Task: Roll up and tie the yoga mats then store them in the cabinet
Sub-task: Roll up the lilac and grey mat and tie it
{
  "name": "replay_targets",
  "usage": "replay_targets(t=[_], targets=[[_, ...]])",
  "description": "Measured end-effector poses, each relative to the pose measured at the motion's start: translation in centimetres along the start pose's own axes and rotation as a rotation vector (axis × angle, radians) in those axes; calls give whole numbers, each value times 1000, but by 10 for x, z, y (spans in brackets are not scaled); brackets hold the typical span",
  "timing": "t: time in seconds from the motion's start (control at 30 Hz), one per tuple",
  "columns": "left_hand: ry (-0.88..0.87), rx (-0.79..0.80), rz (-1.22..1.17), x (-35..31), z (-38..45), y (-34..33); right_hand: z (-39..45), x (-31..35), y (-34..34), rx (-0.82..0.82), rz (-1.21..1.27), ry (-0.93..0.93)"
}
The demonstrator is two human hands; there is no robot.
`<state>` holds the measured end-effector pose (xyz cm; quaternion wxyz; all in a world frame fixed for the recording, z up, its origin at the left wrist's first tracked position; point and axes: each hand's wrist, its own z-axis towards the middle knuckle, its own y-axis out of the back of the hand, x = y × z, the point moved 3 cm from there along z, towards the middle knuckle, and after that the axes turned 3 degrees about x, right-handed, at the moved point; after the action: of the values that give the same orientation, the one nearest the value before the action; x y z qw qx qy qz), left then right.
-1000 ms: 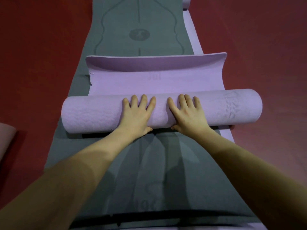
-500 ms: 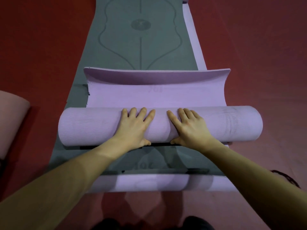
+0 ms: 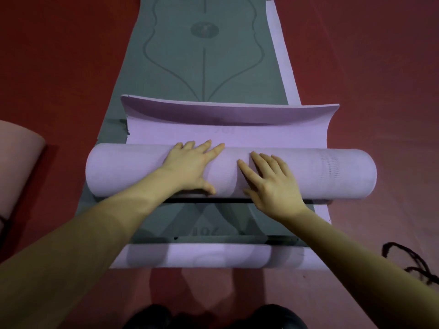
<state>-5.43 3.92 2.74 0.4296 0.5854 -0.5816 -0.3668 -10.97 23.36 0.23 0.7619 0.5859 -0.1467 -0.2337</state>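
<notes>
A lilac yoga mat (image 3: 320,172) is rolled into a thick roll lying crosswise on a flat grey-green mat (image 3: 204,55). Its last free flap (image 3: 228,136) lies unrolled just beyond the roll, with the far edge curling upward. My left hand (image 3: 190,165) rests flat on top of the roll left of centre, fingers straight and reaching over toward the flap. My right hand (image 3: 270,184) lies flat on the roll right of centre, fingers spread. Another lilac mat (image 3: 213,257) lies flat under the grey-green one, showing at the near end and along the right side.
The floor (image 3: 59,67) is red all around. A pink rolled mat (image 3: 16,167) lies at the left edge. A dark cord (image 3: 411,260) lies on the floor at the lower right. My dark shoes (image 3: 152,317) show at the bottom edge.
The view has tilted down, showing more of the near floor and the cord. My left hand has slid forward over the top of the roll; my right hand sits lower on it.
</notes>
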Motion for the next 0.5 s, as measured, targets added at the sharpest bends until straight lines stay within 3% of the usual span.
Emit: replay_targets(t=[0.13, 0.23, 0.37, 0.5], targets=[[27, -246, 134, -9, -12, -2, 8, -3, -2, -50, 12, -89], [50, -433, 66, -21, -23, -23, 25, -10, 1, -53, 92, -203], [113, -387, 7, -27, -16, -30, 32, -8, 2, -84, 109, -167], [109, -227, -102, -6, 15, -14, 24, -3, -5, -52, 23, -123]])
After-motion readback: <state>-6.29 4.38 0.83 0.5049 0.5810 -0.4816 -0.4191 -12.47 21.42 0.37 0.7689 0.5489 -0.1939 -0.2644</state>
